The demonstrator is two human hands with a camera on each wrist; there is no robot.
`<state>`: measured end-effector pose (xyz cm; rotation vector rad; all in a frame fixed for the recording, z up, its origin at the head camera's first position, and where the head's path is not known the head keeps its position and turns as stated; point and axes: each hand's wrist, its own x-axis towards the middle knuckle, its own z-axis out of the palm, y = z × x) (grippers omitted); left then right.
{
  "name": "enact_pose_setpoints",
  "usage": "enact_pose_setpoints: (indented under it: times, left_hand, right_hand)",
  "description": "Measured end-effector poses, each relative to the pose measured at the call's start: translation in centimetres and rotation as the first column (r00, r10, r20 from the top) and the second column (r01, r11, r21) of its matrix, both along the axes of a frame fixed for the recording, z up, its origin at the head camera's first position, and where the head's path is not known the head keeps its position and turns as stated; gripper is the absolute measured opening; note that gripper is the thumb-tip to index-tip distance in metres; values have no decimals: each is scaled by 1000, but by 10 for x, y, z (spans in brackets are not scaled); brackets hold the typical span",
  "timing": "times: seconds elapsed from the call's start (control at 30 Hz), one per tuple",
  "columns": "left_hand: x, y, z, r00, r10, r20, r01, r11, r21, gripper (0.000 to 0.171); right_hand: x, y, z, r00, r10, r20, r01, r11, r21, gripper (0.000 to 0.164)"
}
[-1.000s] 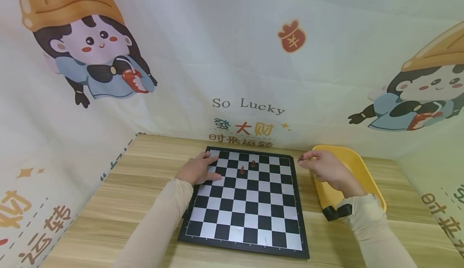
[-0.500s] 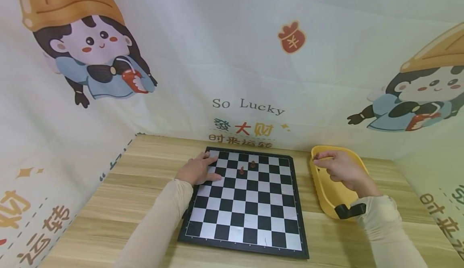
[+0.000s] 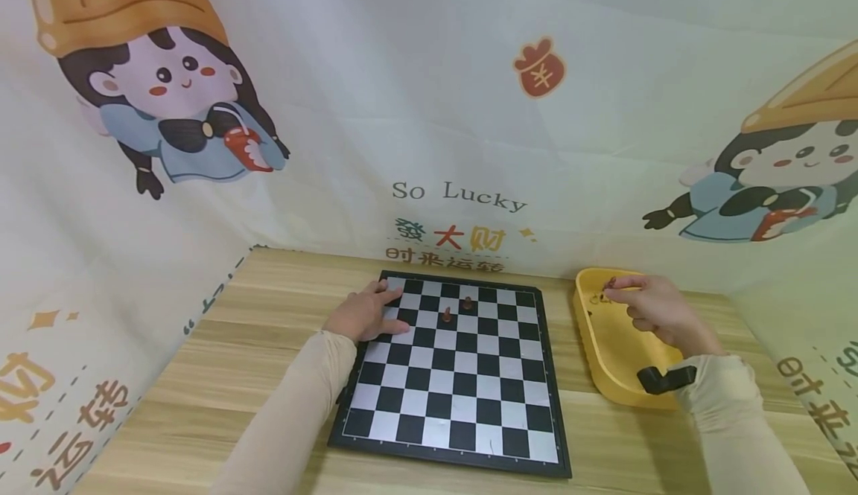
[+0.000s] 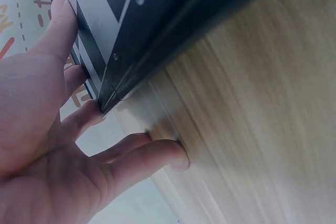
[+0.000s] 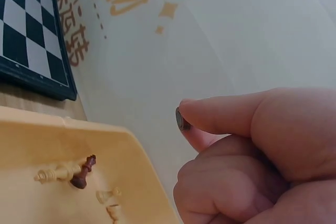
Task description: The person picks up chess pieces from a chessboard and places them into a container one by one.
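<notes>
My right hand (image 3: 653,309) pinches a small dark red chess piece (image 3: 609,284) between thumb and finger, above the far end of a yellow tray (image 3: 590,361). The right wrist view shows the piece's round grey base (image 5: 182,118); the rest is hidden by the fingers. On the left edge of a black-and-white chessboard (image 3: 449,459) rests my left hand (image 3: 365,315), fingers spread. Its thumb lies over the squares, while other fingertips (image 4: 178,161) reach the table beside the board. Two reddish-brown chess pieces, one nearer (image 3: 447,315) and one farther (image 3: 468,303), stand on the board's far part.
Inside the tray lie several cream pieces, one a long cream piece (image 5: 55,172), and a dark red piece (image 5: 83,172). The wooden table (image 3: 221,346) meets a printed cloth backdrop (image 3: 335,108) behind the board and at both sides.
My right hand has moved to the right with the chess piece, from the gap beside the board to over the tray. The left hand and the pieces on the board stay put.
</notes>
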<state>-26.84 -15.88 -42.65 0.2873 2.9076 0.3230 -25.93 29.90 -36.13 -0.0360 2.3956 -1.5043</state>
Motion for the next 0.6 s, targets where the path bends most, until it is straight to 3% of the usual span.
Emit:
enact_pose_setpoints:
  times: [0.3,0.6]
  left_hand:
    - [0,0,2,1000,21,21,-21,1000,10,79]
    - [3,1,3,1000,26,15,-26,1000,10,79]
  right_hand:
    - [-8,9,2,1000,-15,19,15,1000,-12,14]
    - [-17,15,-6,999,0,36,0,1000,-9,22]
